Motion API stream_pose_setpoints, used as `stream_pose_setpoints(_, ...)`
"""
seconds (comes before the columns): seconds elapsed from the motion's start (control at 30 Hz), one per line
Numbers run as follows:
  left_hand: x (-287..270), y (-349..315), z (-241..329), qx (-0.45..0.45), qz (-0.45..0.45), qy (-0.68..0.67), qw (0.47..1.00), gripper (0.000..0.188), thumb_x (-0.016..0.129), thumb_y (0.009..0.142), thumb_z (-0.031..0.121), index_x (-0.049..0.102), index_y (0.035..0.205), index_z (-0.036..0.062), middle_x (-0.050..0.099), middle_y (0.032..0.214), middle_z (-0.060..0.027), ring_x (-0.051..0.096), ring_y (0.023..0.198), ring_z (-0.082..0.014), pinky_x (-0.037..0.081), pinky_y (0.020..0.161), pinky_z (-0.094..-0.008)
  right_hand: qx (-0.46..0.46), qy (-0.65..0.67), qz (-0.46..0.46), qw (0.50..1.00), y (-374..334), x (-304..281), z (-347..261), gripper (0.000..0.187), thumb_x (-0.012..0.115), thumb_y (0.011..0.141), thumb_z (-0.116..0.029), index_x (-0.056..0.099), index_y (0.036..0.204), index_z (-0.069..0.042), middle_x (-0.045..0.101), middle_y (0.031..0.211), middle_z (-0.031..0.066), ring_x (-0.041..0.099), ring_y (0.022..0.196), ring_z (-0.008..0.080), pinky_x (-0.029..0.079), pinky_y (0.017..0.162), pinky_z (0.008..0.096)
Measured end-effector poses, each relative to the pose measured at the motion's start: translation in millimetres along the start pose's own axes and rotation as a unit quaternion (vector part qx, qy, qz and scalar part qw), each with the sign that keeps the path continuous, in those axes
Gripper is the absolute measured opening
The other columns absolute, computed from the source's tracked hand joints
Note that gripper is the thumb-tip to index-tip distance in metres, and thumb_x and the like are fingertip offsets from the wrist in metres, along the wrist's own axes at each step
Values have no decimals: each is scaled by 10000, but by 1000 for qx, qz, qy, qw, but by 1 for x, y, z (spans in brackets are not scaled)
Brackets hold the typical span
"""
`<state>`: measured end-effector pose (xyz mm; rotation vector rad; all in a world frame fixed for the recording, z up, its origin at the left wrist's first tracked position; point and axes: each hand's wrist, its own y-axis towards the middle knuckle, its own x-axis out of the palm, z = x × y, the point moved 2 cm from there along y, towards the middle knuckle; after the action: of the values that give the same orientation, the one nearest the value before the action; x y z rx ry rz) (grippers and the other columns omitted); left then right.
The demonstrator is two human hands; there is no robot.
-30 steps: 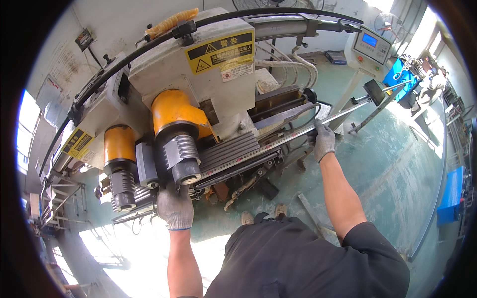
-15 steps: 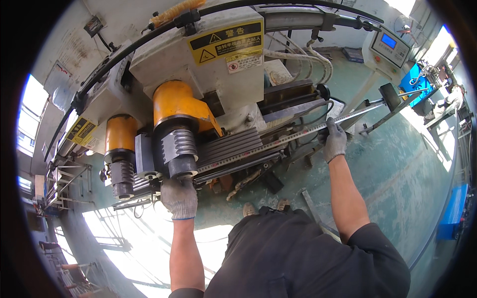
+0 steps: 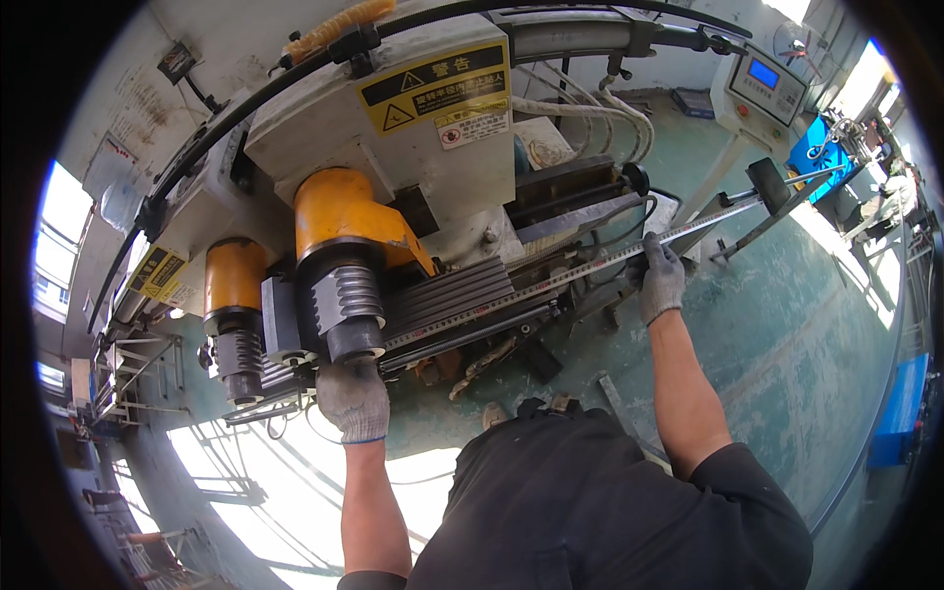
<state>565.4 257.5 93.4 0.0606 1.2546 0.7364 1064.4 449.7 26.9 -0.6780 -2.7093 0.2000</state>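
A long steel tape measure (image 3: 590,265) lies stretched slantwise along the front of a bending machine (image 3: 472,182), from the near tooling up to a dark block (image 3: 770,187) at the right. My gloved right hand (image 3: 663,283) is closed on the tape's edge, short of that block. My gloved left hand (image 3: 354,401) is at the near end, right under a grooved steel die (image 3: 349,305) below an orange cylinder (image 3: 339,211). The die hides its fingers. Beside the tape run several grey square tubes (image 3: 442,300), side by side.
A second orange cylinder (image 3: 236,275) with its own die stands at the left. A control panel (image 3: 765,90) with a blue screen rises on a post at the far right. A black hose (image 3: 265,93) arches over the machine. A metal bar (image 3: 621,403) lies on the green floor.
The view has shifted slightly, so the machine sits a little lower and further left. Both hands stay nearly where they were, the right one still on the tape.
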Motion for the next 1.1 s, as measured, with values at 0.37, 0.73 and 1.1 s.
stream_pose_setpoints(0.37, 5, 0, -3, -10, -4, -2, 1000, 218, 869, 983, 224, 858, 989, 6, 825, 1006, -237, 792, 902, -475, 630, 834, -542, 3, -13, 12, 1000, 2, 1, 1, 327, 774, 1167, -378, 730, 1014, -92, 691, 768, 24, 634, 587, 152, 470, 556, 340)
stream_pose_setpoints(0.73, 11, 5, 4, 10, 30, 58, 998, 362, 861, 1014, 298, 844, 1141, -40, 856, 1074, -250, 819, 970, -453, 647, 890, -517, 13, -24, 12, 1000, -9, -2, -3, 422, 780, 1155, -433, 795, 1013, -35, 754, 818, 22, 670, 641, 114, 525, 602, 324)
stream_pose_setpoints(1.1, -35, 7, 61, -16, -52, -13, 998, 387, 779, 1042, 351, 921, 1050, -8, 888, 1091, -228, 837, 959, -419, 651, 875, -518, 45, -27, -17, 998, -9, 0, -14, 416, 751, 1178, -415, 782, 1038, -25, 722, 760, 33, 653, 547, 146, 505, 513, 342)
